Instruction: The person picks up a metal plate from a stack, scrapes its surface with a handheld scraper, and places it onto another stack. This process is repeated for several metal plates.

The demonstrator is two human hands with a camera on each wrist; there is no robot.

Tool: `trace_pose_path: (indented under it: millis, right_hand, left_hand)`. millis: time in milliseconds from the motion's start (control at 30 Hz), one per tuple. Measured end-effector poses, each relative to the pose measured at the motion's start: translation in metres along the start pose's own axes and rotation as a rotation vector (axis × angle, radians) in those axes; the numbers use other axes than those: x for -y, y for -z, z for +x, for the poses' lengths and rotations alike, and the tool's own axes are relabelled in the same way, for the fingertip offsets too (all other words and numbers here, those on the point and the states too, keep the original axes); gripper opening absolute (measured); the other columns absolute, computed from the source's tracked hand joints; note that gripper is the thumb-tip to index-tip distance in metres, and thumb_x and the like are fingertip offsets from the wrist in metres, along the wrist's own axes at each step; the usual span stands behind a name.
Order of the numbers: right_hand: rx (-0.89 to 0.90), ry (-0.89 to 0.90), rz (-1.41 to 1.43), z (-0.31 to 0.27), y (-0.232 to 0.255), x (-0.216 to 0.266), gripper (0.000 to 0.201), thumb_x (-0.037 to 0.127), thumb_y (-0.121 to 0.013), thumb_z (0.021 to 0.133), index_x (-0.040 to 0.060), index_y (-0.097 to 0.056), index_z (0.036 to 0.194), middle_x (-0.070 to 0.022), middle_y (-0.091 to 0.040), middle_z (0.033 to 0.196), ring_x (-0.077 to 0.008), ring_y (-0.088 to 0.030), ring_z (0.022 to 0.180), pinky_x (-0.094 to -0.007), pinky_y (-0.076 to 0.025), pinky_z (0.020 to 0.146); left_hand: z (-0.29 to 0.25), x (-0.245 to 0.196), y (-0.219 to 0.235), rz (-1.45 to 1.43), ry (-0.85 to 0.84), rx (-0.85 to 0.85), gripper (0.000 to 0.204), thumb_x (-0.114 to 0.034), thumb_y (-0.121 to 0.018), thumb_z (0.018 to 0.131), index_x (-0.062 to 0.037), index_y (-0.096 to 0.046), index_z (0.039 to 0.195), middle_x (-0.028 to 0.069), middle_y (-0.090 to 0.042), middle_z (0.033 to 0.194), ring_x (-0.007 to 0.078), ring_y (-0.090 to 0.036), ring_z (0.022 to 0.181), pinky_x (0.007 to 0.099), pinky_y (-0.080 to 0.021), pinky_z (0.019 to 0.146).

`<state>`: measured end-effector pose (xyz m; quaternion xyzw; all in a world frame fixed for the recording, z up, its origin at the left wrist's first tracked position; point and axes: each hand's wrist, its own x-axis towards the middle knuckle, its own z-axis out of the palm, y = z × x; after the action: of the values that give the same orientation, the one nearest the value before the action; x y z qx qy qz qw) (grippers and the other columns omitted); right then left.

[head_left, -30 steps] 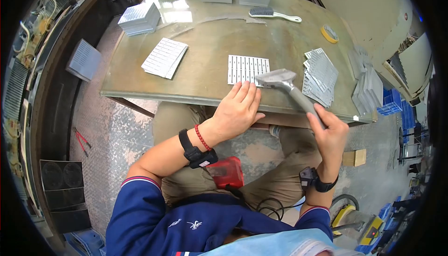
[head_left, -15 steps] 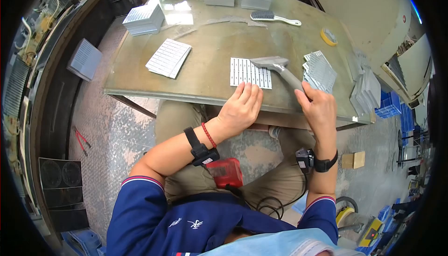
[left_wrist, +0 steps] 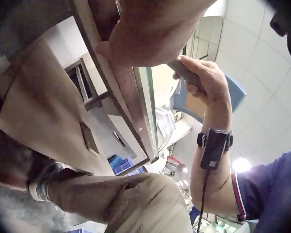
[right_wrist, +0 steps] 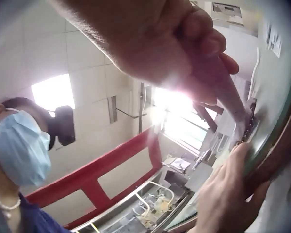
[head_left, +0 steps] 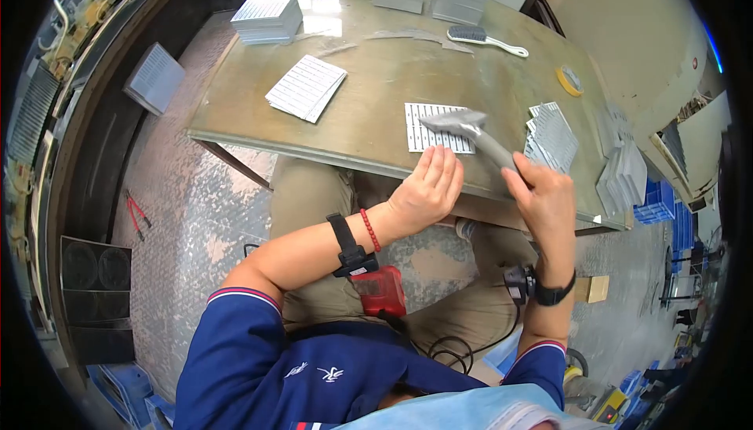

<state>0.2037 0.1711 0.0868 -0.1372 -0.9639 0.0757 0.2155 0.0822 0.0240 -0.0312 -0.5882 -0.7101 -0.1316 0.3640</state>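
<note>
A white slotted sheet (head_left: pixel 414 133) lies near the table's front edge in the head view. My right hand (head_left: pixel 547 198) grips the grey handle of a scraper (head_left: pixel 496 150), its wide metal head slanting across the sheet's middle. The left hand (head_left: pixel 427 194) has its fingers extended side by side, fingertips at the sheet's near edge. In the left wrist view the right hand (left_wrist: pixel 211 82) is wrapped round the handle. The right wrist view shows the scraper's handle (right_wrist: pixel 228 94) reaching down close to the left hand (right_wrist: pixel 223 194).
To the left is a small pile of similar sheets (head_left: pixel 306 89); an overlapping pile (head_left: pixel 551 140) lies to the right. Taller stacks (head_left: pixel 267 20) stand farther back. A brush (head_left: pixel 486 38) and a yellow tape roll (head_left: pixel 569 81) lie beyond the sheet. The table's front edge (head_left: pixel 298 153) runs close by.
The scraper head has shifted from the sheet's right side to its middle, the right hand moving with it. My left hand stays at the near edge. The head view has turned slightly.
</note>
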Motion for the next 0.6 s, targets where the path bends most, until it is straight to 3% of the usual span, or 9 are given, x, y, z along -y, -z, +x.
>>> trace_pose_path:
  millis: [400, 600]
  right_hand:
    - [0.028, 0.122, -0.036, 0.002, -0.002, 0.015, 0.025, 0.023, -0.072, 0.082, 0.0057, -0.069, 0.1, -0.0122, -0.063, 0.067, -0.0291, -0.062, 0.059, -0.0389, -0.046, 0.053]
    - [-0.013, 0.062, -0.043, -0.01, 0.002, 0.026, 0.024, 0.022, -0.072, 0.083, 0.0064, -0.069, 0.101, -0.0116, -0.063, 0.066, -0.029, -0.062, 0.059, -0.0385, -0.047, 0.053]
  left_hand:
    - [-0.004, -0.005, -0.003, 0.047, 0.003, -0.029, 0.043, -0.021, -0.053, 0.079, 0.0089, -0.058, 0.108, 0.0287, -0.059, 0.112, 0.0412, -0.059, 0.106, 0.0485, -0.045, 0.1]
    - [-0.001, -0.007, 0.001, 0.012, 0.027, -0.022, 0.042, -0.021, -0.054, 0.078, 0.0091, -0.059, 0.107, 0.0278, -0.061, 0.109, 0.0402, -0.06, 0.104, 0.048, -0.047, 0.097]
